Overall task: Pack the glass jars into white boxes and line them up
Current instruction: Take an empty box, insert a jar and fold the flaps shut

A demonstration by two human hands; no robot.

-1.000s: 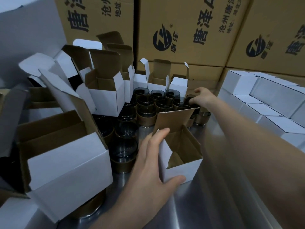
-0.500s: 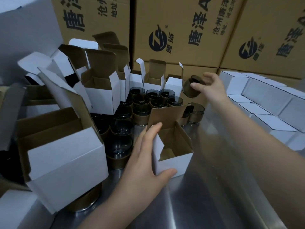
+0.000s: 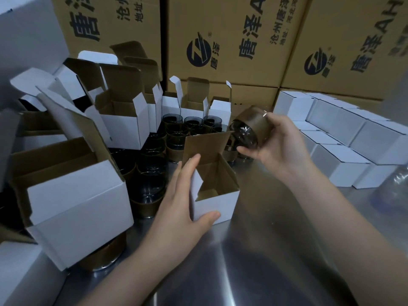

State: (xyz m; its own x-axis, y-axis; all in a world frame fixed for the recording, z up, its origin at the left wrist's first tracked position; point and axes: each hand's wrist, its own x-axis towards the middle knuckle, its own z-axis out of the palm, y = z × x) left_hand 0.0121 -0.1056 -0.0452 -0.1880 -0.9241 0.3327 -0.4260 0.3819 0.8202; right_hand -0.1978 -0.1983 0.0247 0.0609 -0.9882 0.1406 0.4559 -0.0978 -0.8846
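Hands sit apart on the steel table (image 3: 254, 250) — the left hand (image 3: 178, 208) grips the open white box (image 3: 217, 195) by its left side. The right hand (image 3: 280, 144) clasps a tilted glass jar (image 3: 247, 131) just above the box's raised flap, near the standing jars (image 3: 176, 138), with closed white boxes (image 3: 340, 133) lined up far right.

A packing station in a warehouse or factory is indicated: printed brown shipping cartons (image 3: 231, 23) are stacked behind a steel counter (image 3: 254, 261), on which open white boxes (image 3: 123, 127), glass jars (image 3: 176, 138) and closed white boxes (image 3: 340, 164) are massed.
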